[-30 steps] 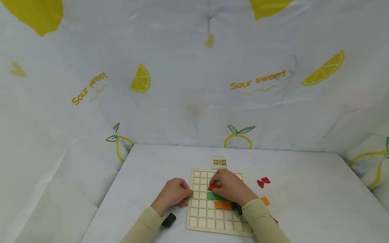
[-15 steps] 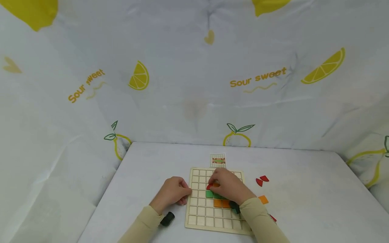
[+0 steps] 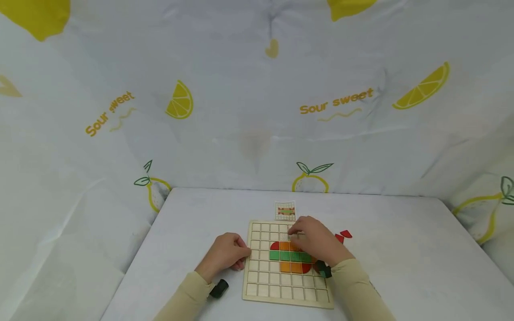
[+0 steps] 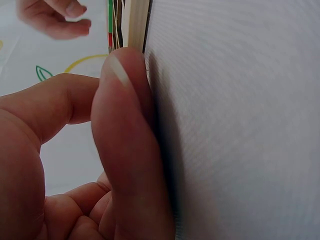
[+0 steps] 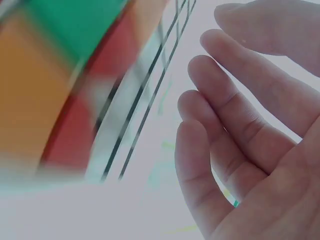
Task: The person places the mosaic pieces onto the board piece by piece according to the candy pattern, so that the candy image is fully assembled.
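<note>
A wooden grid board (image 3: 263, 278) lies on the table with coloured tiles in its cells. A green row (image 3: 290, 256) runs across its middle. Orange tiles (image 3: 291, 267) sit above and below that row, and a red rounded piece (image 3: 275, 246) fills the upper left corner of the pattern. My left hand (image 3: 229, 252) pinches the board's left edge between thumb and forefinger. Over the board's right part hovers my right hand (image 3: 317, 238), apart from the tiles. Its fingers (image 5: 240, 110) are loosely bent around nothing in the right wrist view. My right hand and wrist hide some cells.
Behind the board lies a small pattern card (image 3: 285, 211). Loose red pieces (image 3: 346, 233) lie to the right, partly hidden by my right arm. A printed cloth (image 3: 249, 133) rises behind the white table (image 3: 401, 249).
My right hand has let go of the red rounded piece, which stays on the board, and has moved right with its fingers parted. My left hand keeps its place at the board's edge.
</note>
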A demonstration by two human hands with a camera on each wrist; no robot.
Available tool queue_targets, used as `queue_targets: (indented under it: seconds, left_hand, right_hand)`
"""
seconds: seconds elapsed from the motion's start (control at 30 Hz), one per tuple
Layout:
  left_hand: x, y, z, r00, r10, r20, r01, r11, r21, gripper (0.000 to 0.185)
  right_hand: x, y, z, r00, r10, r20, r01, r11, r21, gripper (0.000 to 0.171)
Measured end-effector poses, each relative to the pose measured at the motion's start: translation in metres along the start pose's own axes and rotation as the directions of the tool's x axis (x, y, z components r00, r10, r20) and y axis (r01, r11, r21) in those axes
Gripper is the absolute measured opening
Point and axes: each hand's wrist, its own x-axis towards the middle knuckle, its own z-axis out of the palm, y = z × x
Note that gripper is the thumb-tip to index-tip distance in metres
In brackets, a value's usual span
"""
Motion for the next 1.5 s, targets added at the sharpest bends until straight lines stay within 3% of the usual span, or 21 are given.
queue_targets:
  seconds: [0.33, 0.6, 1.0, 1.5]
  left_hand:
    - [-0.004, -0.007, 0.000, 0.998, -0.054, -0.012, 0.054, 0.998, 0.035, 0.017]
    - [-0.011, -0.009, 0.000, 0.998, -0.062, -0.010, 0.062, 0.997, 0.046, 0.018]
    - [-0.008, -0.008, 0.002, 0.999, -0.045, -0.003, 0.045, 0.998, 0.036, 0.017]
    - [-0.001, 0.001, 0.004, 1.000, -0.018, 0.005, 0.017, 0.999, 0.041, 0.019]
  right_hand:
    - [-0.031, 0.071, -0.036, 0.991, 0.113, -0.072, -0.114, 0.993, -0.011, 0.018]
    - [-0.051, 0.103, -0.049, 0.980, 0.179, -0.087, -0.181, 0.983, -0.016, 0.023]
    - [-0.050, 0.126, -0.047, 0.977, 0.185, -0.102, -0.190, 0.981, -0.033, 0.024]
    - [-0.056, 0.132, -0.057, 0.968, 0.234, -0.087, -0.235, 0.972, -0.007, 0.019]
